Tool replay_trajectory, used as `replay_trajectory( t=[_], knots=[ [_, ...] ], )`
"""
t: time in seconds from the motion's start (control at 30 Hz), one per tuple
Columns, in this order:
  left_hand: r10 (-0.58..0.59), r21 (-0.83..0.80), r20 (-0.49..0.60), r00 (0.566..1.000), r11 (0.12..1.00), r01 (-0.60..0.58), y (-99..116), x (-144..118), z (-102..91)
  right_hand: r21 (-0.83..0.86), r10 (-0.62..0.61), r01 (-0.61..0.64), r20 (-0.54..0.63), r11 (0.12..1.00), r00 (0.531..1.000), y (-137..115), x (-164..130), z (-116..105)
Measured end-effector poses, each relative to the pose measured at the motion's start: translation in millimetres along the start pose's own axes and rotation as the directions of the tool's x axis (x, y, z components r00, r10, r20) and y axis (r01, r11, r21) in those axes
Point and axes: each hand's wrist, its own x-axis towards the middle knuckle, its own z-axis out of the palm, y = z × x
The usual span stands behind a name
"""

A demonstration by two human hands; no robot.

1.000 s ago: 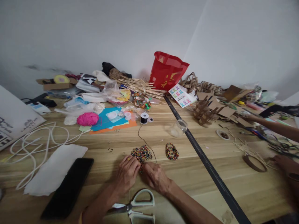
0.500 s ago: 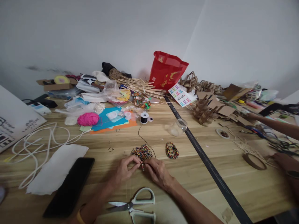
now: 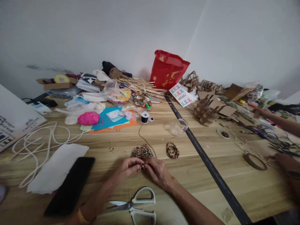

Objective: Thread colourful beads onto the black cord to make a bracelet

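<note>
My left hand (image 3: 130, 167) and my right hand (image 3: 159, 172) meet at the fingertips, each in a pinch. A few small beads (image 3: 142, 167) show between them, mostly covered by my fingers. From a spool of black cord (image 3: 145, 117), the cord (image 3: 147, 141) runs down across the table and passes behind my right fingers. Just beyond my hands lies a pile of multicoloured beads (image 3: 141, 152). To its right rest several finished beaded bracelets (image 3: 172, 151), stacked loosely. White-handled scissors (image 3: 142, 203) lie with blades parted, close in front of me.
A clear jar (image 3: 179, 127) lies past the bracelets. Left are a black phone (image 3: 70, 187), a white cloth (image 3: 58, 168) and a coiled white cable (image 3: 35, 153). Pink yarn (image 3: 88, 118) and a red bag (image 3: 168, 70) stand farther back. Another person's hands (image 3: 282, 161) work at the right.
My left fingers have shifted slightly right, closing over the short beaded strand that hung below them. My right hand stays nearly still. At the right, the other person's far hand has moved.
</note>
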Motion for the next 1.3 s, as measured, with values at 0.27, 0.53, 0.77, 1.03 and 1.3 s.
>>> replay_trajectory(
  t=[0.27,0.53,0.77,1.03,1.3],
  knots=[
    [-0.040,0.012,0.009,0.999,0.999,0.040,3.1,0.5,3.4,0.075,0.036,-0.035,-0.016,0.997,0.999,-4.1,1.1,-1.0],
    [0.003,0.048,0.072,0.997,0.999,-0.007,4.2,-1.0,7.5,0.626,0.264,-0.194,-0.020,0.755,0.964,-11.9,10.4,0.1],
    [0.150,0.218,0.089,0.985,0.962,-0.167,9.8,-5.3,14.0,0.823,0.331,-0.292,0.136,0.488,0.934,-13.3,5.5,7.7],
    [0.195,0.544,0.046,0.980,0.818,-0.188,12.4,-10.7,22.4,0.698,0.332,-0.331,0.140,0.635,0.933,-22.9,7.4,1.2],
    [0.203,0.606,0.044,0.978,0.773,-0.187,3.9,-11.7,19.3,0.644,0.328,-0.348,0.155,0.682,0.932,-25.3,7.0,-1.5]
  ],
)
